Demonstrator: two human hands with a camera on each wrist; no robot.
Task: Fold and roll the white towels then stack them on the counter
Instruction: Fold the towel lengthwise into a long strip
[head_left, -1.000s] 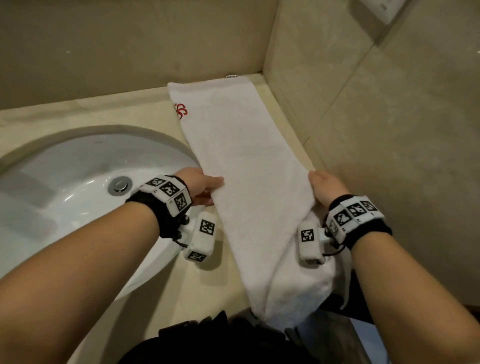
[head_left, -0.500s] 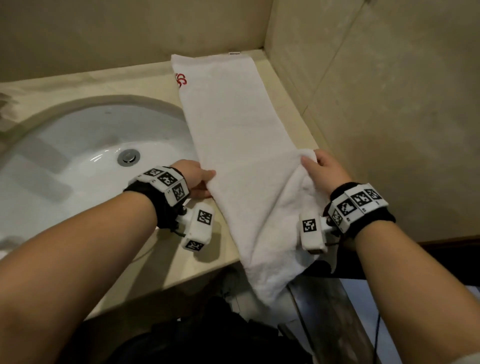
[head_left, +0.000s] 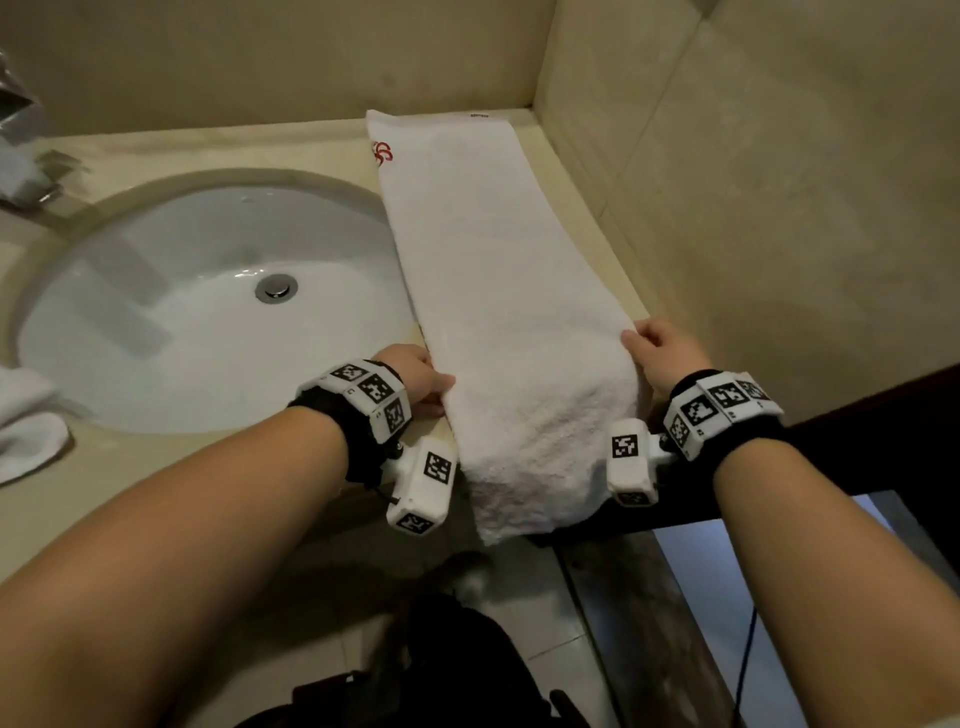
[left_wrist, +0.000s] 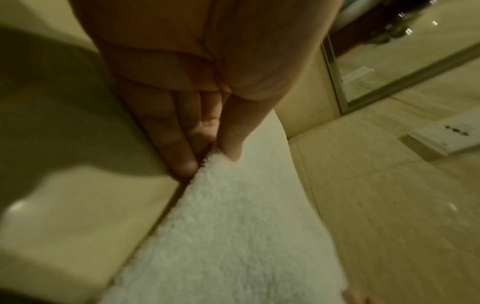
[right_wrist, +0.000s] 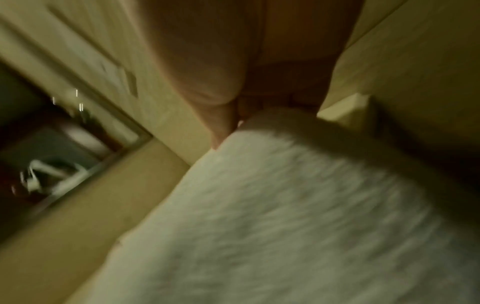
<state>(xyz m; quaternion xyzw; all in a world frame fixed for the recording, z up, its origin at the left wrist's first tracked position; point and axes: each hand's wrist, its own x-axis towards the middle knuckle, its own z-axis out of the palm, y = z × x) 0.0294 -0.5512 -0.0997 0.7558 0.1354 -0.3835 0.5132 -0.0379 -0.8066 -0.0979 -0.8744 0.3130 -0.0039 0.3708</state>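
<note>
A long white towel (head_left: 483, 270), folded into a narrow strip with a red logo at its far left corner, lies along the beige counter (head_left: 582, 208) to the right of the sink. Its near end hangs over the counter's front edge. My left hand (head_left: 415, 379) pinches the towel's left edge between thumb and fingers (left_wrist: 182, 156). My right hand (head_left: 660, 348) grips the right edge, thumb on top; in the right wrist view the towel (right_wrist: 272, 216) hides most of the fingers of my right hand (right_wrist: 226, 127).
A white oval sink (head_left: 208, 312) with a metal drain (head_left: 276, 287) fills the left of the counter. Another white towel (head_left: 26, 426) lies at the far left edge. Tiled walls close in behind and to the right. A dark bag (head_left: 441, 665) sits on the floor below.
Both hands have pulled the towel's near part further up onto the counter, so less hangs over the edge. The right hand has moved forward along the right edge.
</note>
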